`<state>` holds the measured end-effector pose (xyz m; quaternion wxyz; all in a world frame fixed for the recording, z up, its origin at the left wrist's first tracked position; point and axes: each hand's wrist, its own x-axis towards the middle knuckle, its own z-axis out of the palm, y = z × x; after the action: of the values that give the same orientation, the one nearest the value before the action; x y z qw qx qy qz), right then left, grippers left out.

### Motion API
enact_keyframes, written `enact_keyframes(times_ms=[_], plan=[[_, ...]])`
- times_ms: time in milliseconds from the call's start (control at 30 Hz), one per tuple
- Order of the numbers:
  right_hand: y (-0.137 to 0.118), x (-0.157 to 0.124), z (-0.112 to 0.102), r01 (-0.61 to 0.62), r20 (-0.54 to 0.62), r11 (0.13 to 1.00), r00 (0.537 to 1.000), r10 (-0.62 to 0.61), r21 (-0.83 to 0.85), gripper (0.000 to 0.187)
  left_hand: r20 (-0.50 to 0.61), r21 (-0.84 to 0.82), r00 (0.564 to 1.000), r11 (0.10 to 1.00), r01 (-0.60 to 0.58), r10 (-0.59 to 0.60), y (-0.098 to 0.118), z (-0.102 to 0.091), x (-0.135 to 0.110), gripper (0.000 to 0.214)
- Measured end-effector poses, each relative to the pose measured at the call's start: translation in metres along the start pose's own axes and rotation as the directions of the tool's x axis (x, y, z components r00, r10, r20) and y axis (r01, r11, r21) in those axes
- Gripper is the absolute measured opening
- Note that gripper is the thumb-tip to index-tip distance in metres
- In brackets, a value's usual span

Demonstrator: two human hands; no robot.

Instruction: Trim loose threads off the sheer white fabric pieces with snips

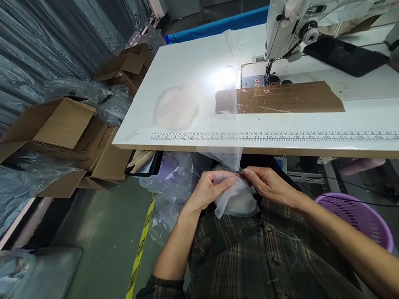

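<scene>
A sheer white fabric [237, 199] is gathered in front of my shirt, below the table edge. My left hand [215, 185] pinches it between thumb and fingers. Close by on the right, my right hand [262, 180] has its thumb and fingers pressed together at the fabric's edge, beside a small dark item too small to name. A sheer strip of the same fabric runs up from my hands over the table edge toward the sewing machine [281, 32].
The white sewing table [188, 71] has a printed ruler [295, 135] along its front. A brown cardboard strip [289, 98] lies before the needle, and a black pad [348, 55] is at right. Cardboard boxes [65, 129] stand left; a purple basket [359, 218] stands right.
</scene>
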<state>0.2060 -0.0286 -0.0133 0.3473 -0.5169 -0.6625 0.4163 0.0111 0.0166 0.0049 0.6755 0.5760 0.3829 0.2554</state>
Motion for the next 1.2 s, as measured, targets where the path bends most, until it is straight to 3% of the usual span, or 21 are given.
enact_keyframes(times_ms=[233,533,767,967,1100,1200], plan=[[-0.002,0.002,0.001,-0.008,-0.027,1.0,1.0,0.008,-0.013,0.047,-0.021,-0.024,1.0,1.0,-0.006,0.006,0.002,0.001,-0.002,0.022],[-0.009,0.0,0.002,0.018,0.041,1.0,0.999,-0.017,-0.018,0.049,-0.018,-0.065,0.998,0.996,0.058,-0.059,0.004,0.002,-0.002,0.023],[-0.005,0.002,0.005,0.045,0.009,0.998,0.999,-0.045,-0.033,0.048,-0.002,-0.09,0.998,0.994,0.06,-0.061,0.007,0.002,0.0,0.023],[0.001,-0.001,0.009,-0.017,-0.067,0.999,0.998,0.021,0.047,0.046,0.005,-0.091,0.998,0.994,0.062,-0.062,0.002,0.004,0.003,0.022],[0.005,-0.008,0.014,-0.086,0.048,0.96,0.996,0.076,0.268,0.038,0.016,-0.065,0.998,0.996,0.063,-0.062,-0.004,0.001,0.001,0.022],[0.014,-0.015,0.019,-0.171,0.179,0.942,0.976,0.123,0.289,0.043,0.028,0.032,0.998,0.998,0.046,-0.047,-0.015,-0.004,0.003,0.026]])
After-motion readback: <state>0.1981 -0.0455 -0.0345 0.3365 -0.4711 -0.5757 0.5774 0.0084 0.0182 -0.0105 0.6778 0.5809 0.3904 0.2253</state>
